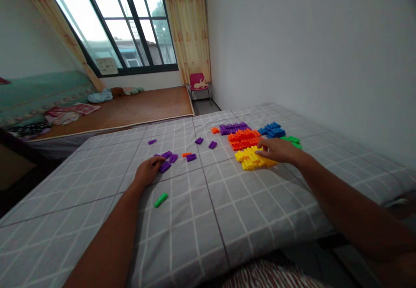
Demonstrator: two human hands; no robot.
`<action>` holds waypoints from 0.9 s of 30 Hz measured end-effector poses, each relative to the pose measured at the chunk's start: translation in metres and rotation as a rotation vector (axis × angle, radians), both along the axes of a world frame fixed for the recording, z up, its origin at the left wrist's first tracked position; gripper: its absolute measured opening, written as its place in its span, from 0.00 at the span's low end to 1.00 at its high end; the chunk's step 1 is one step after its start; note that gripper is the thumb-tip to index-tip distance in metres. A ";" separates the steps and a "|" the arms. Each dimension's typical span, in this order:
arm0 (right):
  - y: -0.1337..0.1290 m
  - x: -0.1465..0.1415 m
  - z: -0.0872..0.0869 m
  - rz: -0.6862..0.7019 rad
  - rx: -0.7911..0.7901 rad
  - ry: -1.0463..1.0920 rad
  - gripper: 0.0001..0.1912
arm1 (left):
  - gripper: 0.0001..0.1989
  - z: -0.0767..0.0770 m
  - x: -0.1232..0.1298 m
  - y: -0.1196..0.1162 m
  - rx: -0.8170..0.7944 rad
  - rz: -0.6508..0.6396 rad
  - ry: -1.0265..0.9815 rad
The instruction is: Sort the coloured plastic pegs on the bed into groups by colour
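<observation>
Forearms [112,227] extend, half-curled left fingers [157,160] touching purple blocks [165,167], right fingers [264,144] yellow blocks [251,159].

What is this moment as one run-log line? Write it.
left hand: at purple pieces | right hand: at yellow pieces | behind yellow: orange-red pieces | nearer left forearm: lone green piece

Your one view comes from your own head, facing forward and down across the checked bedspread [208,218]. Your forearms enter nearest, at the bottom corners; the window [120,27] sits farthest, at upper left. With a single camera, nothing is shared between views.
</observation>
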State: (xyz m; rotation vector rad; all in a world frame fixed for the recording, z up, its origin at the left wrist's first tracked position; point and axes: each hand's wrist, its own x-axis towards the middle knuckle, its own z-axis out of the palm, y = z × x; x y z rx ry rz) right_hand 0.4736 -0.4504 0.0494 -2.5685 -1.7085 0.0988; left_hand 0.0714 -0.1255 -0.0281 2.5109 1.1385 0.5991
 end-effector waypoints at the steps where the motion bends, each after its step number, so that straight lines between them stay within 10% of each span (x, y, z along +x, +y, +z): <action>1: -0.001 -0.003 -0.001 -0.011 0.002 -0.006 0.21 | 0.16 0.001 0.000 -0.001 -0.002 0.001 -0.001; 6: 0.000 -0.018 0.015 -0.061 0.053 -0.050 0.24 | 0.15 0.004 0.002 -0.008 -0.046 0.011 -0.033; 12: 0.043 -0.065 0.031 0.277 0.137 0.060 0.18 | 0.16 0.003 0.002 -0.009 -0.049 -0.020 -0.133; 21: 0.174 -0.159 -0.015 0.396 -0.074 -0.029 0.23 | 0.15 -0.002 -0.003 -0.006 -0.042 0.004 -0.177; 27: 0.203 -0.179 -0.028 0.416 -0.033 -0.080 0.26 | 0.15 -0.005 -0.002 -0.008 -0.032 -0.044 -0.181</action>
